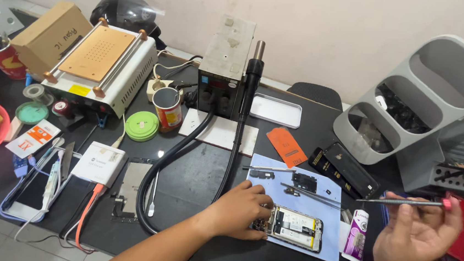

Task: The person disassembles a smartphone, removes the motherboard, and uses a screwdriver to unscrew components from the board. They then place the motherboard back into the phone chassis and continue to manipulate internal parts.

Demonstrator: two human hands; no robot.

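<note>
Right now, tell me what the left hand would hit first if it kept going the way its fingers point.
The left hand points right, fingertips already on the opened phone on the blue mat. Going on, it would push into that phone first.

Pale blue mat (316, 182), green tape roll (142, 126)

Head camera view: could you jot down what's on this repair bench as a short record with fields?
Left hand: rests on the opened phone, fingers at its left end
Right hand: raised, pinching a thin tool with a pink end
Phone lies on: blue mat
On the mat: tweezers, small black parts
Behind: hot-air station, black hose
Right side: grey tiered bins
</note>
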